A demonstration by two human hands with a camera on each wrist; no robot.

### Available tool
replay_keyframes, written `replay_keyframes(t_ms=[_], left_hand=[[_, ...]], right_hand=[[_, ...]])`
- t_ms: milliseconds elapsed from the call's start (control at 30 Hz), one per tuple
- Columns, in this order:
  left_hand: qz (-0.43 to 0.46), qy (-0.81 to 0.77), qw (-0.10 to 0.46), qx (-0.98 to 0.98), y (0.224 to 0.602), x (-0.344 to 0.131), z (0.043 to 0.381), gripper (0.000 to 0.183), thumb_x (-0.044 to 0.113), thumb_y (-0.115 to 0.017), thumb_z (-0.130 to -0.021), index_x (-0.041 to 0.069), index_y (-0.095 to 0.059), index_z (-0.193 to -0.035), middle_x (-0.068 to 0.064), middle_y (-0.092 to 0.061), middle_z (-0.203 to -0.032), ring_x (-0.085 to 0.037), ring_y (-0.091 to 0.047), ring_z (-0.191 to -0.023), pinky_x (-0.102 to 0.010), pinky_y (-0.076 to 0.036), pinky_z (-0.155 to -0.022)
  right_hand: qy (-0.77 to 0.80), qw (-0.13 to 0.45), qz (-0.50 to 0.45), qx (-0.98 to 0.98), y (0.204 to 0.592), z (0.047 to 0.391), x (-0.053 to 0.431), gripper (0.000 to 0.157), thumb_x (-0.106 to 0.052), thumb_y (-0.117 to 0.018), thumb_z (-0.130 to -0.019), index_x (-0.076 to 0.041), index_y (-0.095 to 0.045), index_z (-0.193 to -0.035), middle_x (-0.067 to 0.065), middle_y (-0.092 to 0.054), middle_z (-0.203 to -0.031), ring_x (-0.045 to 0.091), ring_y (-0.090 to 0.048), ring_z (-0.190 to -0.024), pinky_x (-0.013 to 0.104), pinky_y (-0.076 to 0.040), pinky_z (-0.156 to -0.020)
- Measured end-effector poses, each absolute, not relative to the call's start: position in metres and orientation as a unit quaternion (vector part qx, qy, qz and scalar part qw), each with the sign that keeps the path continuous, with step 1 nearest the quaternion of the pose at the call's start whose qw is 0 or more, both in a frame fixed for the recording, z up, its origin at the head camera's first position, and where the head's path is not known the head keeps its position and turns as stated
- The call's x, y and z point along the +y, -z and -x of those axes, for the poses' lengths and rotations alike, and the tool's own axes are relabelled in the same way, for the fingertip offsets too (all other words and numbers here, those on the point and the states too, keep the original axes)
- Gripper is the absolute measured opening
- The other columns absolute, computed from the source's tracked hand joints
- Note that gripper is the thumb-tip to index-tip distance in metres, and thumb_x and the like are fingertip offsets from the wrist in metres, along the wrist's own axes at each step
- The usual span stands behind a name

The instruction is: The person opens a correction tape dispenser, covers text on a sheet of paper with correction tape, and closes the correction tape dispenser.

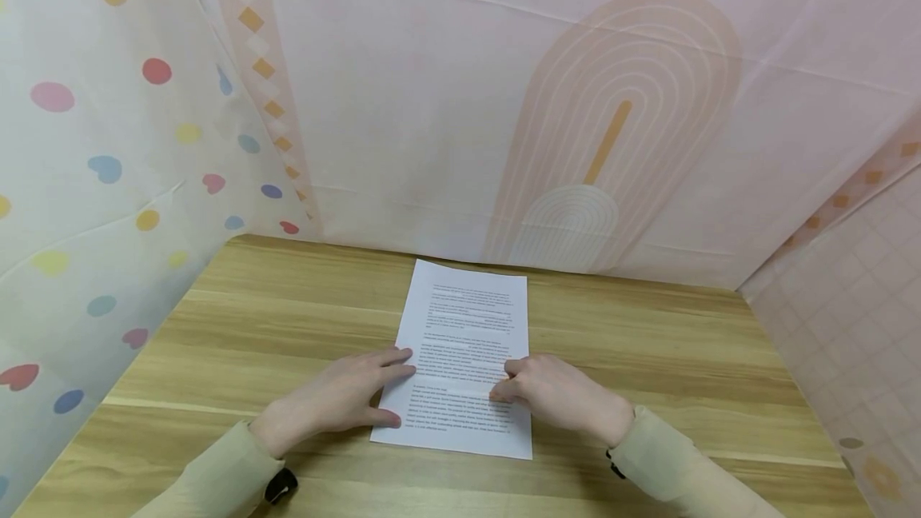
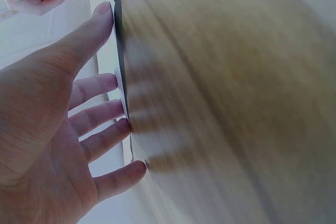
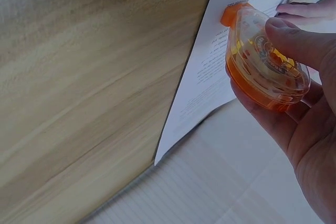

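Observation:
A printed sheet of paper (image 1: 460, 390) lies on the wooden table, its text facing up. My left hand (image 1: 352, 394) rests on the sheet's left edge with spread, straight fingers; the left wrist view shows the fingertips (image 2: 122, 109) along that edge. In my right hand (image 1: 557, 394), over the sheet's right part, I hold a correction tape dispenser (image 3: 268, 61) of clear and orange plastic. Thumb and fingers pinch its body. Its orange tip is at the printed lines; whether it touches the paper I cannot tell. In the head view the right hand mostly hides the dispenser.
The wooden table (image 1: 252, 342) extends on both sides of the sheet. A patterned cloth (image 1: 403, 102) hangs along the table's back edge, and a dotted cloth (image 1: 101, 238) hangs on the left. The paper's far end lies close to the back cloth.

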State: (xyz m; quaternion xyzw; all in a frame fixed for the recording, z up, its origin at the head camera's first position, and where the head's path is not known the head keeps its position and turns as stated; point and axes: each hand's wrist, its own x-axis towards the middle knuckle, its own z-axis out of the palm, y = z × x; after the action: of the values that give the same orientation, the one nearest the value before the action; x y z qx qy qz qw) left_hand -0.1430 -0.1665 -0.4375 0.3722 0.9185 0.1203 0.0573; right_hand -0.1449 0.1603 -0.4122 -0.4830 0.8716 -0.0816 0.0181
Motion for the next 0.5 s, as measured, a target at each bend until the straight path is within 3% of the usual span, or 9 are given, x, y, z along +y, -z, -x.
replay_keyframes(t_ms=[367, 500], left_hand=[[-0.371, -0.123, 0.059, 0.918, 0.438, -0.167, 0.143, 0.07, 0.044, -0.08, -0.08, 0.005, -0.06, -0.135, -0.017, -0.05, -0.144, -0.037, -0.051, -0.128, -0.052, -0.044, -0.102], [-0.373, -0.122, 0.06, 0.918, 0.438, -0.168, 0.143, 0.07, 0.044, -0.08, -0.081, 0.005, -0.059, -0.136, -0.017, -0.05, -0.145, -0.036, -0.051, -0.129, -0.052, -0.045, -0.102]], right_hand=[[0.154, 0.023, 0.467, 0.87, 0.414, 0.145, 0.168, 0.013, -0.014, -0.071, -0.091, -0.019, -0.078, -0.101, -0.01, -0.051, -0.074, -0.001, -0.039, -0.062, 0.012, -0.036, -0.056], [0.224, -0.001, 0.448, 0.866, 0.417, 0.147, 0.18, 0.023, -0.009, -0.072, -0.091, -0.017, -0.077, -0.111, -0.012, -0.059, -0.084, -0.001, -0.047, -0.066, 0.011, -0.041, -0.059]])
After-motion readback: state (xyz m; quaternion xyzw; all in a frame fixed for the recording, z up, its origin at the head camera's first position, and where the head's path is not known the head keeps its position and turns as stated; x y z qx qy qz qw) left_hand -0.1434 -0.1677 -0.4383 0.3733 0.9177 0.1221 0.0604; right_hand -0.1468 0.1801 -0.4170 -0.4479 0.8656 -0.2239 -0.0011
